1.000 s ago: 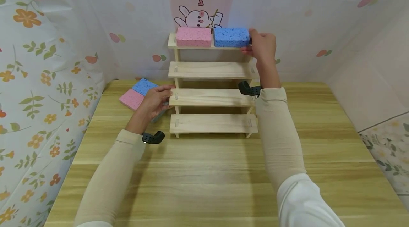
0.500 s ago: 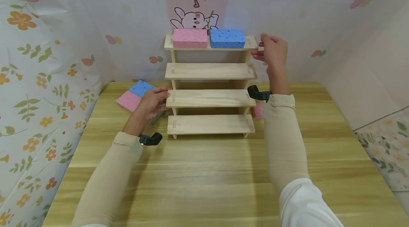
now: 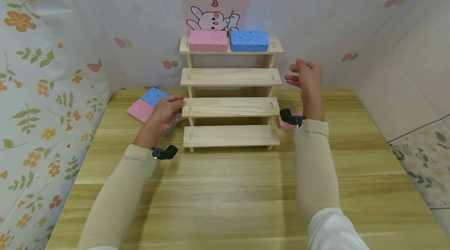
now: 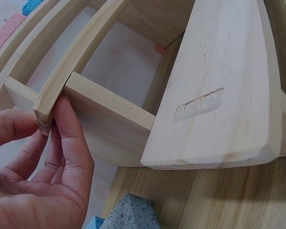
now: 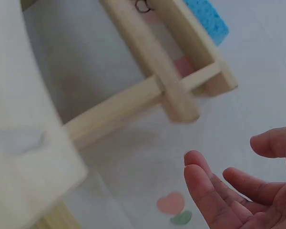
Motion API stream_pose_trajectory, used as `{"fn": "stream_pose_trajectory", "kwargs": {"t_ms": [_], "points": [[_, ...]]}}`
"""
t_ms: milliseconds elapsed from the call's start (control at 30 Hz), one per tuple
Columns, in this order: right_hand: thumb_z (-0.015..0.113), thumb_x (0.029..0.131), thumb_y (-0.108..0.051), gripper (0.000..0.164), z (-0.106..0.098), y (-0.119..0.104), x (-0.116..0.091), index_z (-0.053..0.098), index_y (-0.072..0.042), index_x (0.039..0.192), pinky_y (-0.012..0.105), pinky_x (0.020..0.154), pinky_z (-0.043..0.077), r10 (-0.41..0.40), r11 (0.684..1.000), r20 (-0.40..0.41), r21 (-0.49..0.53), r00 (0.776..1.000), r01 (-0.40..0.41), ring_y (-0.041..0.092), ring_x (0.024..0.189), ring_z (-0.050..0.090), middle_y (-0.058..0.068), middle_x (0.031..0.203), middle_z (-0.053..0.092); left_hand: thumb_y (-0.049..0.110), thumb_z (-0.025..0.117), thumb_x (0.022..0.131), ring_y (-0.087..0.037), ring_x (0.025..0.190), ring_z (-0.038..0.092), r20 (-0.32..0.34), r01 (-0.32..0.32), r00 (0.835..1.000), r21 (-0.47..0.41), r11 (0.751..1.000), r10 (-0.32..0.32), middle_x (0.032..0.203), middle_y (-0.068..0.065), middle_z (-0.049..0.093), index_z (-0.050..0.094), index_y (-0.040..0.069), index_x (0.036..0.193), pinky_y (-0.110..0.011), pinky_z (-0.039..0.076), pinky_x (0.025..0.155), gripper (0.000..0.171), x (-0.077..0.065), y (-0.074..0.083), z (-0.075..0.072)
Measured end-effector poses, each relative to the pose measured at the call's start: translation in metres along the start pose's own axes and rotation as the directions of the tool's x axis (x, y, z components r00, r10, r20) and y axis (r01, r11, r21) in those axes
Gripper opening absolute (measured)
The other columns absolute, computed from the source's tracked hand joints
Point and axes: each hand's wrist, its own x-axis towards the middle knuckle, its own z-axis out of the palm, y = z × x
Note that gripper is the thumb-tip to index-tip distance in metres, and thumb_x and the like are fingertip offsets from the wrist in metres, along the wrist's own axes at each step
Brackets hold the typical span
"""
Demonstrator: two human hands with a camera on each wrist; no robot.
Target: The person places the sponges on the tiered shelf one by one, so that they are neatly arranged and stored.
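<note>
Beige slvs point(image 3: 316, 164), wht top point(image 3: 332, 229), blk wrist mounts point(image 3: 168, 152)

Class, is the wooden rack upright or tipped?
Upright: the rack stands with its feet on the table; pink sponge and blue sponge lie on its top shelf.

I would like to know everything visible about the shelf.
The shelf looks like pale wood with visible grain. Four boards rise in steps on side supports, with oblong joint marks near their ends. It stands upright on the table. A pink sponge and a blue sponge lie on the top board. The left hand pinches the left end of the second-lowest board; the right hand is apart from it.
</note>
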Motion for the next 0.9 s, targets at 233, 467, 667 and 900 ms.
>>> {"fn": "stream_pose_trajectory", "kwargs": {"t_ms": [233,467,667,900], "points": [[0.054,0.099,-0.038,0.053,-0.016,0.027,-0.003,0.047,-0.006,0.14,0.024,0.066,0.057,0.039,0.997,-0.036,-0.069,0.999,-0.041,0.015,0.067,0.07,0.012,0.112,0.056,0.012,0.054,0.1,-0.013,0.083,0.058,-0.004,-0.003,1.0,-0.005,1.0,0.003,0.116,-0.004,0.054,0.049,0.004,0.137,-0.022,0.051,0.057,0.038,-0.002,0.001,0.001],[0.052,0.099,-0.041,0.059,-0.033,0.047,-0.004,0.041,-0.007,0.145,0.024,0.069,0.057,0.075,0.992,-0.047,-0.097,0.996,-0.079,0.012,0.067,0.07,0.011,0.109,0.055,0.012,0.056,0.099,-0.014,0.084,0.058,-0.012,-0.009,1.0,-0.015,1.0,0.009,0.115,-0.004,0.054,0.055,0.007,0.131,-0.022,0.051,0.057,0.032,0.0,-0.001,0.001],[0.052,0.099,-0.04,0.059,-0.047,0.06,-0.006,0.039,-0.007,0.147,0.026,0.07,0.057,0.112,0.989,-0.051,-0.092,0.992,-0.116,0.013,0.068,0.071,0.014,0.112,0.056,0.012,0.055,0.099,-0.015,0.086,0.059,-0.016,-0.007,1.0,-0.016,1.0,0.007,0.115,-0.004,0.054,0.053,0.006,0.132,-0.024,0.051,0.059,0.033,0.001,-0.002,0.001],[0.053,0.099,-0.042,0.062,-0.065,0.076,-0.012,0.038,-0.007,0.148,0.027,0.072,0.057,0.153,0.982,-0.064,-0.099,0.986,-0.159,0.013,0.071,0.071,0.011,0.106,0.06,0.01,0.055,0.099,-0.015,0.086,0.059,-0.01,-0.012,1.0,-0.03,0.999,0.012,0.116,-0.005,0.054,0.053,0.005,0.133,-0.023,0.052,0.056,0.034,0.0,-0.001,0.002]]}}
